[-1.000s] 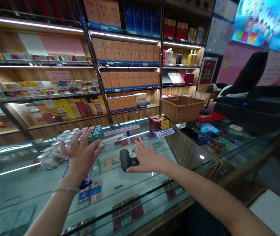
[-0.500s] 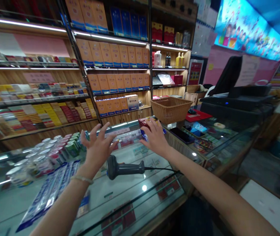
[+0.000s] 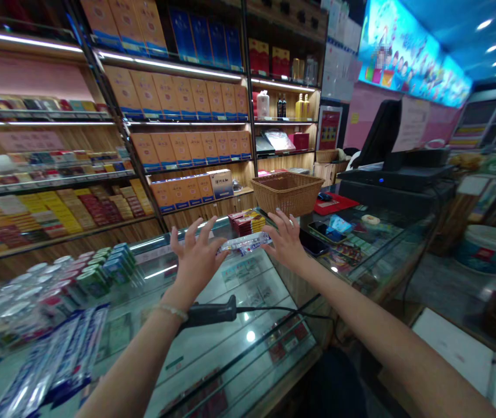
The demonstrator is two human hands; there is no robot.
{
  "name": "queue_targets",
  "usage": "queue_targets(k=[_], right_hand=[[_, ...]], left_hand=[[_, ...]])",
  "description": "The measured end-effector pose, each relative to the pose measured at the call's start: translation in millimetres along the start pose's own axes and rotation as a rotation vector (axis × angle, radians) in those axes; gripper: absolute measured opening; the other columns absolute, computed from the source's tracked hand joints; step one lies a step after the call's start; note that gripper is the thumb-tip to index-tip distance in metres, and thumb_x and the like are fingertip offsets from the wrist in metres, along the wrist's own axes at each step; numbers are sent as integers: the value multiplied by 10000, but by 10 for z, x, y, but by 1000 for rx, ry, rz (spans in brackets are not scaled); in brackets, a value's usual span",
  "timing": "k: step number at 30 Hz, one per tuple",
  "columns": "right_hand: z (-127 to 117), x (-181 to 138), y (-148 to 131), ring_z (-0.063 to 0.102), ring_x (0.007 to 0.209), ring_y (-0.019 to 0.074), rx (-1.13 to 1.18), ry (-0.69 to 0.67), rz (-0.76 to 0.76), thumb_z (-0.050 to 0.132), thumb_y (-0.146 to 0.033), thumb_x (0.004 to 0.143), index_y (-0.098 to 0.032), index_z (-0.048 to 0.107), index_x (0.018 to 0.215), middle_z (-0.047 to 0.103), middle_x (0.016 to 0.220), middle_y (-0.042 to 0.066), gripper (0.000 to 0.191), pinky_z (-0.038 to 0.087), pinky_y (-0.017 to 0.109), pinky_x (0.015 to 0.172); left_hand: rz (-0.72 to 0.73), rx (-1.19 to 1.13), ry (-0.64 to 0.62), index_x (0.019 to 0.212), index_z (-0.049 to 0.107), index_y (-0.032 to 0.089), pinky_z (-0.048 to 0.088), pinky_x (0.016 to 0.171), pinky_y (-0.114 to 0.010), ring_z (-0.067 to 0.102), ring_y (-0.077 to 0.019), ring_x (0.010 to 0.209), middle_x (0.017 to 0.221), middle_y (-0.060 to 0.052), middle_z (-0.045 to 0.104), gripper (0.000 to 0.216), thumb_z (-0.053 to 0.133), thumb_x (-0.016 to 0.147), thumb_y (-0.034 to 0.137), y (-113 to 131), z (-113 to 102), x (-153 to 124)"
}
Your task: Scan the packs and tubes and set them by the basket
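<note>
My left hand [image 3: 198,258] is over the glass counter [image 3: 230,325], its fingers spread and its thumb at the left end of a clear and blue plastic-wrapped strip of small goods [image 3: 244,242]. At the strip's right end is my right hand [image 3: 287,241], fingers apart and slightly curled; no firm grip shows in either hand. Behind the strip sits a stack of red and yellow packets [image 3: 248,222]. Partly hidden by my left wrist, a dark barcode scanner [image 3: 213,313] lies on the glass, its cable running right.
A wicker basket [image 3: 288,194] stands behind my right hand. To the right are phones [image 3: 313,242], a red mat [image 3: 335,204] and a black register [image 3: 391,180]. Long blue-white packets [image 3: 56,360] and several rows of small tubs [image 3: 56,290] lie left. Stocked shelves [image 3: 187,125] line the back.
The view has shifted right. My right hand has come off the red packets, uncovering the stack. My left hand has moved in to the strip's left end, and its wrist now covers the scanner's head.
</note>
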State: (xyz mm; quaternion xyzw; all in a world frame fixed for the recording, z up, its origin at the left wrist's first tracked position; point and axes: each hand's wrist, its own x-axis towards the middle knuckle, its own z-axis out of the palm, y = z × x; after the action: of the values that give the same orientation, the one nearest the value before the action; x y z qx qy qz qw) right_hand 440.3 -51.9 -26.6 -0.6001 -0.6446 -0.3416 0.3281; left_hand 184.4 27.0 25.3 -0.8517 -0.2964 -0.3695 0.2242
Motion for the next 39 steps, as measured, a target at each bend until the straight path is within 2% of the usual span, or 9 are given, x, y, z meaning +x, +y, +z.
queue_targets(k=[3,6,15,20,28,39], right_hand=[[94,-53,138,363,1532,308,-20,106,-55,703,-414,945,-268,631,1195,540,1529,133,299,191,565,1263],[127,-100,251,387,1518,291,-21,158,-79,675,-391,967,-273,640,1158,565,1498,121,227,206,549,1258],[88,-153,472,449,1484,274,-30,186,-70,646,-303,984,-280,673,1059,630,1447,99,83,233,545,1242],[82,-179,550,481,1460,261,-37,188,-65,657,-248,970,-284,688,991,659,1422,78,52,230,548,1238],[43,-146,657,463,1468,294,34,94,23,677,-324,976,-290,733,952,643,1441,82,70,248,591,1209],[-6,-61,788,333,1528,338,151,-141,137,622,-354,987,-290,765,991,528,1547,89,157,226,655,1212]], left_hand=[[5,18,-42,963,812,304,11,1249,-719,387,-380,1498,1599,-38,536,109,745,896,357,78,-12,62],[9,10,-69,946,814,308,21,1245,-721,383,-384,1502,1614,-29,518,117,730,907,379,147,-13,126],[5,-32,-151,965,820,323,35,1240,-746,354,-393,1518,1620,-38,508,158,705,924,423,344,125,268],[20,-49,-199,961,826,322,71,1230,-759,368,-395,1507,1613,-36,517,137,706,925,379,406,178,313],[16,-51,-245,911,840,320,125,1204,-779,381,-405,1495,1593,-46,542,202,654,965,376,467,249,372],[-99,-99,-262,810,841,322,171,1181,-789,389,-423,1472,1551,-29,584,223,687,943,414,488,326,482]])
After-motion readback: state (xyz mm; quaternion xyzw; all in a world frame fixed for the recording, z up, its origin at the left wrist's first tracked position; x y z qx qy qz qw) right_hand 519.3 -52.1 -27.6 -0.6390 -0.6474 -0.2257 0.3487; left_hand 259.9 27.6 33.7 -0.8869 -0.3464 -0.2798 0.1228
